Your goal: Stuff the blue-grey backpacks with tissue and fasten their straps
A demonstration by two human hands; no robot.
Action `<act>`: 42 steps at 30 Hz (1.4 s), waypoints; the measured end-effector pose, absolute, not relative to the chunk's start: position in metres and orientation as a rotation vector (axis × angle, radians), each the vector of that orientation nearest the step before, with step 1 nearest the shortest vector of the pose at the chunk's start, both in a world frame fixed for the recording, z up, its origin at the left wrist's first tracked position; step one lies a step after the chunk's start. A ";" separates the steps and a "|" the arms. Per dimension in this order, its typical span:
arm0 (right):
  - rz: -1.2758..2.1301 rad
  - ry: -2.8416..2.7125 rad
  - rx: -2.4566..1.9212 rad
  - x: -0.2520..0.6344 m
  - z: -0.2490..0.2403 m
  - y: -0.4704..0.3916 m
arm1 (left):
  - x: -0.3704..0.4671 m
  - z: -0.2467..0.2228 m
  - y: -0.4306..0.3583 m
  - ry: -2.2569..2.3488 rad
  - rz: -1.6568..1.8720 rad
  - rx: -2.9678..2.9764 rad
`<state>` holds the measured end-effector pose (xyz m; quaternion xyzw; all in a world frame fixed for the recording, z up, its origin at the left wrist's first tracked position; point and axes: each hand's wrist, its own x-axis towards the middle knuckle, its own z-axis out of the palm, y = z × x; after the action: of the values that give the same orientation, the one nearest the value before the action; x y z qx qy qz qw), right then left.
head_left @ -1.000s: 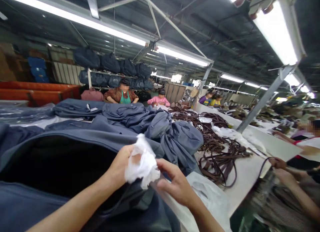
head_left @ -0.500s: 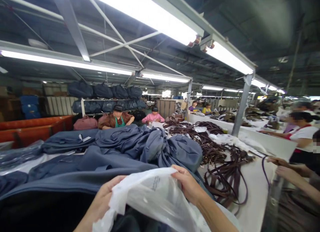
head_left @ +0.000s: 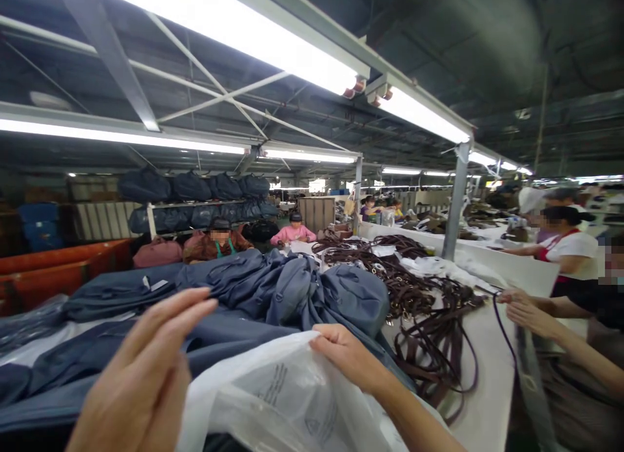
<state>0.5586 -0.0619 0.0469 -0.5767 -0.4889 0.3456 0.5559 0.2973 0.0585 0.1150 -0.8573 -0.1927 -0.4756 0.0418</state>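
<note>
A translucent white plastic bag (head_left: 273, 387) with printed text spreads across the bottom middle of the head view. My right hand (head_left: 341, 354) pinches its top edge between thumb and fingers. To the left of the bag my left hand (head_left: 141, 374) is raised, fingers stretched out, holding nothing. Behind both hands lies a heap of blue-grey fabric bags (head_left: 287, 283). Dark material shows below the plastic, mostly hidden by it.
Brown straps with metal rings (head_left: 433, 335) pile on the white table (head_left: 487, 367) at right. Another person's hands (head_left: 526, 312) hold a dark strap there. An orange bin (head_left: 58, 276) stands left, a metal post (head_left: 455, 205) right. Several people work further back.
My left hand has let go of the plastic bag, risen and moved left with its fingers extended. My right hand still grips the edge, slightly further left. The view has shifted right.
</note>
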 end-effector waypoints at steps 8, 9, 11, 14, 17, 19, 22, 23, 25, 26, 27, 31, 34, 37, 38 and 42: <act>0.862 -1.414 -1.301 0.538 0.043 -0.065 | 0.379 0.078 0.035 -0.704 -0.302 -3.450; 0.931 -1.436 -1.309 0.539 0.041 -0.066 | 0.381 0.075 0.038 -0.728 -0.268 -3.435; 1.043 -1.498 -1.335 0.538 0.036 -0.066 | 0.379 0.075 0.041 -0.715 -0.207 -3.376; 0.927 -1.575 -1.400 0.528 0.028 -0.063 | 0.377 0.077 0.041 -0.730 -0.059 -3.213; 0.549 -1.617 -1.546 0.516 0.016 -0.061 | 0.379 0.071 0.040 -0.837 -0.001 -3.078; 0.343 -1.681 -1.661 0.512 0.008 -0.063 | 0.382 0.065 0.042 -0.897 -0.037 -3.053; 0.271 -1.695 -1.669 0.515 0.001 -0.067 | 0.383 0.060 0.050 -0.868 -0.131 -3.139; 0.301 -1.654 -1.635 0.517 0.002 -0.069 | 0.383 0.060 0.053 -0.807 -0.151 -3.229; 0.385 -1.538 -1.579 0.521 0.005 -0.069 | 0.382 0.062 0.059 -0.649 -0.177 -3.448; 0.424 -1.480 -1.569 0.523 0.007 -0.068 | 0.381 0.064 0.061 -0.582 -0.177 -3.545; 0.448 -1.432 -1.570 0.525 0.008 -0.067 | 0.380 0.064 0.062 -0.555 -0.188 -3.603; 0.270 -1.459 -1.689 0.537 -0.002 -0.057 | 0.376 0.058 0.061 -0.723 -0.252 -3.525; 0.172 -1.563 -1.738 0.546 -0.014 -0.053 | 0.372 0.051 0.056 -0.748 -0.153 -3.482; 0.214 -1.570 -1.723 0.553 -0.022 -0.050 | 0.368 0.049 0.049 -0.682 -0.218 -3.539; 0.214 -1.562 -1.724 0.555 -0.024 -0.050 | 0.366 0.049 0.047 -0.665 -0.233 -3.561; 0.249 -1.512 -1.720 0.561 -0.030 -0.050 | 0.362 0.048 0.044 -0.700 -0.138 -3.602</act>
<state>0.5614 -0.0502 -0.0300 -0.6821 -0.5996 0.0988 0.4068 0.3624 0.0444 0.0475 -0.9467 -0.1840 -0.0363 -0.2619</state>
